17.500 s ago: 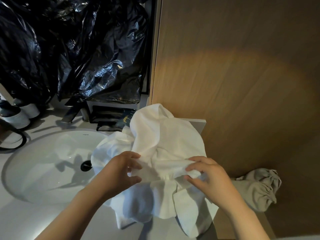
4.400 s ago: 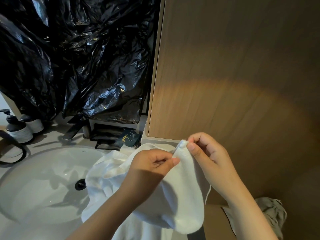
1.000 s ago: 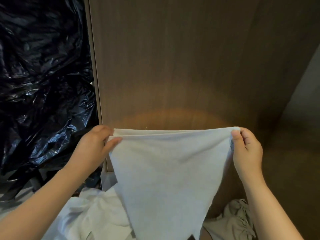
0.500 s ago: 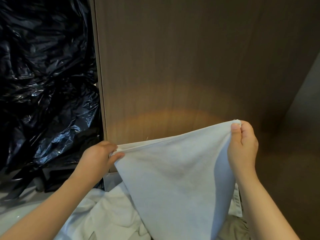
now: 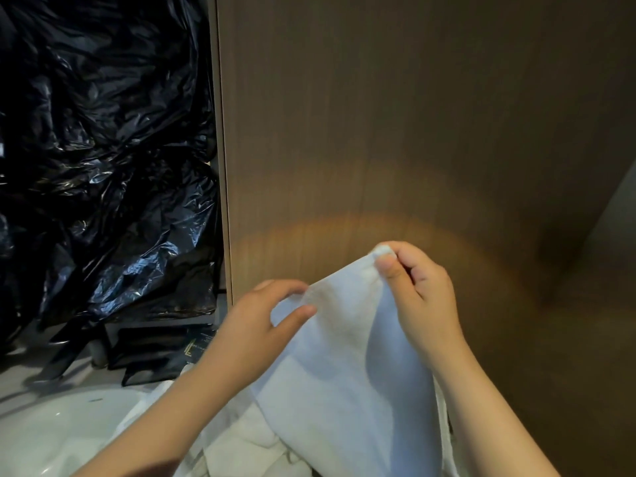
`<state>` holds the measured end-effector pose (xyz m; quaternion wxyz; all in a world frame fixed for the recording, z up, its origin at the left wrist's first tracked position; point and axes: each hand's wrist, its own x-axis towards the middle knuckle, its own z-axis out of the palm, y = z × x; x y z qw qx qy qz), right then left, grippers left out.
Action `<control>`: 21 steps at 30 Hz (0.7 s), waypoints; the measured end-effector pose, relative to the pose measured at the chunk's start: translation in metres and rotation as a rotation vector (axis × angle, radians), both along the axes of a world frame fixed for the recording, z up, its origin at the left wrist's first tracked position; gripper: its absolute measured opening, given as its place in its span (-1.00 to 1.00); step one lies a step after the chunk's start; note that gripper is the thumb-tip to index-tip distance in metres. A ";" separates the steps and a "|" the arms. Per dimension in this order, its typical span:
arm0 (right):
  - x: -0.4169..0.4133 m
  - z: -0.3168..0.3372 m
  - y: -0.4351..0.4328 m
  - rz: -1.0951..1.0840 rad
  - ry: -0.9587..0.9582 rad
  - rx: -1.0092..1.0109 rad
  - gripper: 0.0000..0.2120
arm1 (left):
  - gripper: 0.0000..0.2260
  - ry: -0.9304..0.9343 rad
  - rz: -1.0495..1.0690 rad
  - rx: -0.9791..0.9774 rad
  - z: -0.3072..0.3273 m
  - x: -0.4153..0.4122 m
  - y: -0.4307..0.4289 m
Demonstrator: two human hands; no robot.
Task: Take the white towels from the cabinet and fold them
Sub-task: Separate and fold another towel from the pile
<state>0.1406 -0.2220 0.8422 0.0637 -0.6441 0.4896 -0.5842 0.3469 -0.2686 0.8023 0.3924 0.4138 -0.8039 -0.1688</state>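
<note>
A white towel [image 5: 347,373] hangs in the air in front of a wooden cabinet side [image 5: 395,132]. My right hand [image 5: 418,297] pinches its top corner, held a little higher than the left. My left hand [image 5: 265,321] grips the towel's upper edge between thumb and fingers, close beside the right hand. The cloth drapes down between my forearms in a soft fold. More crumpled white towels [image 5: 247,445] lie heaped below, partly hidden by my left arm.
A white sink basin [image 5: 62,428] sits at the lower left. Black plastic sheeting [image 5: 99,149] covers the wall above it. Dark packets [image 5: 161,349] lie on the counter by the cabinet's edge, next to a dark tap [image 5: 65,352].
My hands have come together: the towel, stretched wide a second ago, now hangs doubled, its two top corners nearly meeting. The view has dropped, so the sink shows again.
</note>
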 end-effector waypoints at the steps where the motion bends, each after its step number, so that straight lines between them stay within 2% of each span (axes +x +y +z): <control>1: 0.004 0.000 0.000 0.022 0.003 0.002 -0.83 | -0.61 0.051 -0.034 0.010 0.006 -0.006 0.005; 3: 0.010 0.002 0.000 0.061 0.001 0.015 -0.82 | -0.59 0.120 -0.101 0.015 0.018 -0.015 0.012; 6: 0.015 0.005 0.001 0.097 -0.019 0.038 -0.83 | -0.76 0.177 -0.222 0.053 0.034 -0.024 0.017; 8: 0.017 0.006 0.003 0.103 -0.059 0.047 -0.85 | -0.71 0.201 -0.241 0.023 0.034 -0.025 0.016; 11: 0.016 -0.001 0.006 0.117 -0.164 0.103 -0.92 | -0.71 0.243 -0.155 0.030 0.024 -0.022 0.015; 14: 0.014 -0.021 0.012 0.138 -0.233 0.212 -0.82 | -0.72 0.295 -0.036 0.078 0.008 -0.016 0.016; 21: 0.030 -0.079 0.021 0.262 -0.209 0.446 -0.94 | -0.76 0.220 0.104 0.162 -0.036 0.012 0.029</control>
